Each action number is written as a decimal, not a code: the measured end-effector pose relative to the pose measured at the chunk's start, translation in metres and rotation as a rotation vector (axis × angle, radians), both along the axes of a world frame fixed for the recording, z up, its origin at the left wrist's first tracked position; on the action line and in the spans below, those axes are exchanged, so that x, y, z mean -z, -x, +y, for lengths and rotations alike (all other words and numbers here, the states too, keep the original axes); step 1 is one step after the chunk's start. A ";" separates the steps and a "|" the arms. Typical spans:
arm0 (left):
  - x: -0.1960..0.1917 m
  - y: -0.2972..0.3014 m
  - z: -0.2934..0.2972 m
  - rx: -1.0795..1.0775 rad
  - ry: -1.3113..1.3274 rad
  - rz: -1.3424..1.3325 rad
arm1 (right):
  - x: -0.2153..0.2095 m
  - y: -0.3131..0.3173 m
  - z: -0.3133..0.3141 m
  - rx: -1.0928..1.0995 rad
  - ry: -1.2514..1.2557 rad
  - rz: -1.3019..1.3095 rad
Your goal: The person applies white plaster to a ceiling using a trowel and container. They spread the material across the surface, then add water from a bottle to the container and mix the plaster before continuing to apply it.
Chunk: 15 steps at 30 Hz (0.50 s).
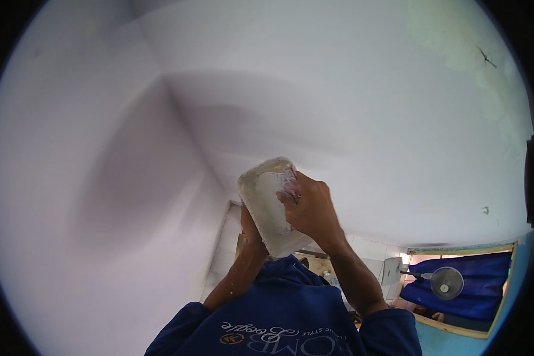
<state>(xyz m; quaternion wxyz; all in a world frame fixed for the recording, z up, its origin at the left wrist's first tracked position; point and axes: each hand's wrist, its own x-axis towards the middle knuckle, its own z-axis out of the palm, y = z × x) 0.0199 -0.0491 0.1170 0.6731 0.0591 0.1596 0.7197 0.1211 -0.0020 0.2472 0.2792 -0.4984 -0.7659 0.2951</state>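
Note:
A whitish, box-shaped plastic container (261,207) is held up in front of my chest, tilted, with pale smears on its sides and rim. My left hand (251,226) grips it from the left and below, its fingers mostly hidden behind the container. Over the container's right side, my right hand (311,204) is closed around a reddish, white-smeared tool (290,183). That tool's far end and exact kind cannot be made out.
Pale walls (350,118) meet in a corner at the left. A greenish, uneven patch (451,41) shows at upper right, near a wire stub (486,57). Lower right are a fan (447,283) and a blue curtain (480,291) in a window frame.

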 end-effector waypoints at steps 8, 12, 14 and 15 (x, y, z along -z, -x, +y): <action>-0.012 0.013 -0.007 0.002 0.095 0.011 | -0.021 0.004 -0.018 0.047 -0.042 -0.107; -0.034 0.021 -0.007 0.010 0.057 0.021 | -0.045 0.016 -0.022 -0.048 -0.041 -0.129; -0.034 0.023 -0.011 0.011 0.075 -0.012 | -0.051 0.011 -0.019 0.024 -0.011 -0.106; -0.020 0.023 -0.016 0.033 0.024 -0.051 | -0.054 0.006 -0.019 0.049 0.031 -0.133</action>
